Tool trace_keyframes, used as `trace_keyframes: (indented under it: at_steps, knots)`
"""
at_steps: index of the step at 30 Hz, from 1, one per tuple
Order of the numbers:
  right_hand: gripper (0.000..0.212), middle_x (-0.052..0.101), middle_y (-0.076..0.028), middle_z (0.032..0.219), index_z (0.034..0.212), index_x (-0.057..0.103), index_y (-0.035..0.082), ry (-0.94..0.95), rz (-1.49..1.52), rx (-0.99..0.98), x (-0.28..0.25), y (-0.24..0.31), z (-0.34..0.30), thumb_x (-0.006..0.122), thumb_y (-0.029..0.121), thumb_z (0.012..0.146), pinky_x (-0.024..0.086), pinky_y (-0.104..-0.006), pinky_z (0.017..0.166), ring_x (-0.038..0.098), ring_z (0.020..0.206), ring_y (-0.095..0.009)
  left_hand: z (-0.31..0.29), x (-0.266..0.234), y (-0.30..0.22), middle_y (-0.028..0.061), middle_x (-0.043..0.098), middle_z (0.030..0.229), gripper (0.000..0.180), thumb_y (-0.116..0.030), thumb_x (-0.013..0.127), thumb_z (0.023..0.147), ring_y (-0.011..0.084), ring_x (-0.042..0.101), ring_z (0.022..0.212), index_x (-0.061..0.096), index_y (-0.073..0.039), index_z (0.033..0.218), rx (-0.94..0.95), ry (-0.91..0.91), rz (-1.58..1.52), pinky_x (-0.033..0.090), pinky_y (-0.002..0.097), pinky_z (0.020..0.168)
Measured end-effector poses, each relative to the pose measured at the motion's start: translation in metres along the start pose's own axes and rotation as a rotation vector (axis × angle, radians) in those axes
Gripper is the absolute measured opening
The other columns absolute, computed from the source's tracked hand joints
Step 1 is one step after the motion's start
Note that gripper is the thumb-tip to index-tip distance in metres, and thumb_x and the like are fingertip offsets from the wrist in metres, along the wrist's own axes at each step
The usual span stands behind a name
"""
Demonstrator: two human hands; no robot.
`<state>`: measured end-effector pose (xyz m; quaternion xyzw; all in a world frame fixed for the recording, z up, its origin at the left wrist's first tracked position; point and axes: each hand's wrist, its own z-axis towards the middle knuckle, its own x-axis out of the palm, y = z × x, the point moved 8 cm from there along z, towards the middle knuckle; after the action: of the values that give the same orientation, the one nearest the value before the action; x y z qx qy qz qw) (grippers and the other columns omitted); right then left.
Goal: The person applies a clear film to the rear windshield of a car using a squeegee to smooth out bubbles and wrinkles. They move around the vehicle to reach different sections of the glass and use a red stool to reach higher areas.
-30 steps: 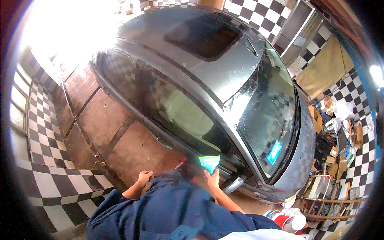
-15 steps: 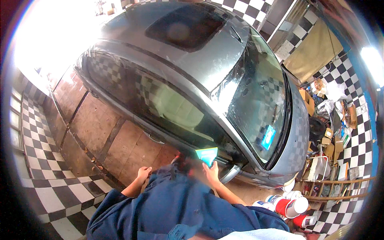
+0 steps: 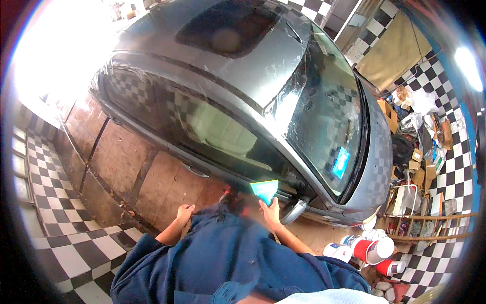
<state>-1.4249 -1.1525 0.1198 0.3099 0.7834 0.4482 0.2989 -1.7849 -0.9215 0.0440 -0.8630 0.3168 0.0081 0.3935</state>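
A grey car (image 3: 243, 83) stands in front of me, its side windows facing my body. My right hand (image 3: 272, 213) is closed on the narrow end of a teal, fan-shaped squeegee (image 3: 265, 189) with a yellowish wide edge. It is held up near the front door, beside the side mirror (image 3: 294, 210). Lower left, my left hand (image 3: 184, 215) has its fingers curled together, away from the door; whether anything small is in them cannot be seen. A blue rectangular card (image 3: 341, 162) lies against the lower windshield (image 3: 324, 121).
White and red buckets (image 3: 372, 251) stand on the floor to my right, near a wooden ladder (image 3: 430, 237). Boxes and clutter (image 3: 417, 152) fill the right wall. Dark strips cross the brown tiled floor (image 3: 121, 152) on the left. A checkered ledge (image 3: 76, 251) lies behind my left arm.
The view has shifted slightly. My right hand has raised the squeegee a little and turned it, so more of its face shows. My left hand has moved slightly up.
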Motion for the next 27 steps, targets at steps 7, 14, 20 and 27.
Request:
trace_keyframes:
  at_steps: [7, 14, 20, 27]
  knots:
    - [0.033, 0.052, -0.002, 0.066, 0.094, 0.039, 0.006, -0.001, 0.040, 0.024, 0.002, 0.018, -0.005, 0.067, 0.016, 0.079, 0.038, -0.0210, 0.041, 0.050, 0.051, -0.008, 0.008, 0.005, -0.004, 0.0064, 0.061, 0.069, 0.028, -0.026, 0.064, 0.081, 0.0137, 0.056, 0.060, 0.061, 0.002, 0.079, -0.002, 0.020, -0.015, 0.045, 0.0266, 0.056]
    - [0.031, 0.054, -0.004, 0.072, 0.092, 0.038, 0.007, 0.007, 0.034, 0.071, 0.004, 0.029, -0.008, 0.065, 0.016, 0.080, 0.040, -0.0213, 0.043, 0.052, 0.054, -0.009, 0.013, 0.007, 0.008, 0.0089, 0.061, 0.076, 0.030, -0.026, 0.064, 0.081, 0.0170, 0.059, 0.066, 0.060, 0.002, 0.088, -0.103, 0.029, -0.032, 0.047, 0.0291, 0.055]
    - [0.030, 0.054, -0.003, 0.073, 0.091, 0.040, 0.006, 0.030, 0.011, 0.051, 0.008, 0.043, -0.011, 0.066, 0.017, 0.080, 0.041, -0.0208, 0.044, 0.053, 0.056, -0.009, 0.019, 0.004, 0.015, 0.0064, 0.059, 0.071, 0.030, -0.028, 0.063, 0.081, 0.0141, 0.054, 0.058, 0.060, 0.001, 0.089, -0.045, 0.043, -0.043, 0.045, 0.0278, 0.051]
    - [0.026, 0.052, -0.001, 0.071, 0.094, 0.043, 0.007, 0.036, 0.010, 0.023, 0.010, 0.032, -0.003, 0.064, 0.016, 0.081, 0.040, -0.0204, 0.044, 0.050, 0.053, -0.007, 0.007, 0.006, 0.028, 0.0048, 0.059, 0.069, 0.026, -0.028, 0.063, 0.080, 0.0118, 0.053, 0.056, 0.061, -0.003, 0.087, -0.130, 0.106, -0.070, 0.041, 0.0248, 0.048]
